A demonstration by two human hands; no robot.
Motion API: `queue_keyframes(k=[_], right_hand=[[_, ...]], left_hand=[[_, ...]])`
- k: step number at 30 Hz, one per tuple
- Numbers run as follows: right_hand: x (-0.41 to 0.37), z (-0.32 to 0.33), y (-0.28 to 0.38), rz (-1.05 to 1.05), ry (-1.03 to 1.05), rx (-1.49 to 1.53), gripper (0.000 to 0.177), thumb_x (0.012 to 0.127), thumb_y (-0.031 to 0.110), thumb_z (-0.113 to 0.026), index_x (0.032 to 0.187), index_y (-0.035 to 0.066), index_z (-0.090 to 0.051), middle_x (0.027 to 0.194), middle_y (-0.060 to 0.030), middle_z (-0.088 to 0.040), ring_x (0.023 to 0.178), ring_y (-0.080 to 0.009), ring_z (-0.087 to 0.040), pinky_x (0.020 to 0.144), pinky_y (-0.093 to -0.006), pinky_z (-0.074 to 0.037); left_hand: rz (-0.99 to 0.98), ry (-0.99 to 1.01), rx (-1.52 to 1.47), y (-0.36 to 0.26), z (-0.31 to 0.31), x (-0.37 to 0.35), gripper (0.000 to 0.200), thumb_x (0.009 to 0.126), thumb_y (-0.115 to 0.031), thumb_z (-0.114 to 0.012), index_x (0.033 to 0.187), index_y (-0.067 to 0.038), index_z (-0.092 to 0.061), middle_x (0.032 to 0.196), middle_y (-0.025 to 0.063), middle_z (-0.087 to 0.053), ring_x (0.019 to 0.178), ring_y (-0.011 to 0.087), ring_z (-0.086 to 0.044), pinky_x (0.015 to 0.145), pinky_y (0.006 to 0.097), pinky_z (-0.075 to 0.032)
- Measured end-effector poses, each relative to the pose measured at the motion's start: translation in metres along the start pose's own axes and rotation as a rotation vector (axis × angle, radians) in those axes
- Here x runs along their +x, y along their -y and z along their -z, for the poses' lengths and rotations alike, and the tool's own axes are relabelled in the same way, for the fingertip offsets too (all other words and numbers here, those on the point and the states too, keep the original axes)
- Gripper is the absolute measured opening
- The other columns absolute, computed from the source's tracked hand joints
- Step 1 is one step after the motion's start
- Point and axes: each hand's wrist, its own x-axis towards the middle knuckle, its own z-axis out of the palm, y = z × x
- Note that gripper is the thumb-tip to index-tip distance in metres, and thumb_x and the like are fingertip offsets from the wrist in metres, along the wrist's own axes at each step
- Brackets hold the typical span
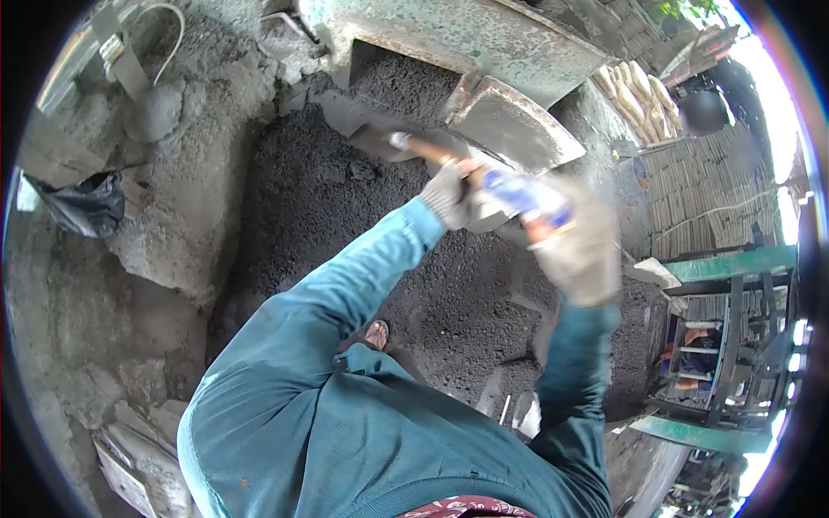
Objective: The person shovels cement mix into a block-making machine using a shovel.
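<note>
Both my hands wear greyish work gloves and grip what looks like a shovel, its wooden handle (433,154) smeared by motion. My left hand (447,197) wraps round the middle of the handle. Higher up, my right hand (580,246) closes round the end near a blue and white section (522,192); it is strongly blurred. The handle's far end has a pale metal collar and points toward a grey, curved metal surface (371,138). Below my hands lies dark, crumbly material (345,194) spread over the floor.
A worn, pale green metal trough (466,39) stands ahead, beside a grey metal plate (518,121). Rough concrete (186,190) borders the left, with a black plastic bag (86,203) on it. Green beams (730,263) and stacked slats (704,186) are at right. My sandalled foot (377,334) shows below.
</note>
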Motion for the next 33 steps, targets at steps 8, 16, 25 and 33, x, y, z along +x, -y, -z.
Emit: queue_keyframes(k=[8,16,25,33], right_hand=[[-0.002,-0.087,-0.040,-0.228,0.500,0.164,0.024,0.089,0.031,-0.065,0.089,0.007,-0.065,0.084,-0.0150,-0.067,0.076,-0.0320,-0.067,0.069,-0.0432,-0.054],[-0.189,-0.146,0.002,-0.246,0.305,1.033,0.073,0.085,0.043,-0.075,0.140,0.003,-0.049,0.106,-0.0115,-0.070,0.099,-0.0252,-0.067,0.088,-0.0397,-0.052],[-0.072,-0.284,0.008,-1.252,0.010,1.738,0.052,0.085,0.044,-0.070,0.109,0.000,-0.054,0.095,-0.0133,-0.062,0.081,-0.0287,-0.062,0.074,-0.0411,-0.056],[-0.026,-0.429,0.070,-1.306,-0.139,1.648,0.012,0.083,0.013,-0.061,0.079,0.011,-0.050,0.065,-0.0023,-0.051,0.055,-0.0210,-0.050,0.055,-0.0375,-0.047]], left_hand=[[-0.011,-0.186,0.012,0.018,0.088,0.031,0.061,0.094,-0.054,-0.058,0.119,0.001,-0.056,0.109,0.0208,-0.067,0.091,0.0343,-0.068,0.086,0.0511,-0.056],[0.081,-0.467,-0.054,0.062,0.188,-0.129,0.016,0.087,-0.003,-0.068,0.088,-0.007,-0.053,0.079,0.0090,-0.060,0.066,0.0256,-0.064,0.062,0.0424,-0.058],[0.339,0.035,-0.139,0.012,0.011,-0.299,0.026,0.093,-0.025,-0.059,0.102,-0.001,-0.063,0.088,0.0143,-0.070,0.072,0.0264,-0.068,0.075,0.0413,-0.055],[-0.684,-0.196,0.749,-0.161,0.060,-0.558,0.057,0.095,-0.051,-0.060,0.123,-0.001,-0.060,0.103,0.0158,-0.067,0.093,0.0242,-0.066,0.075,0.0331,-0.056]])
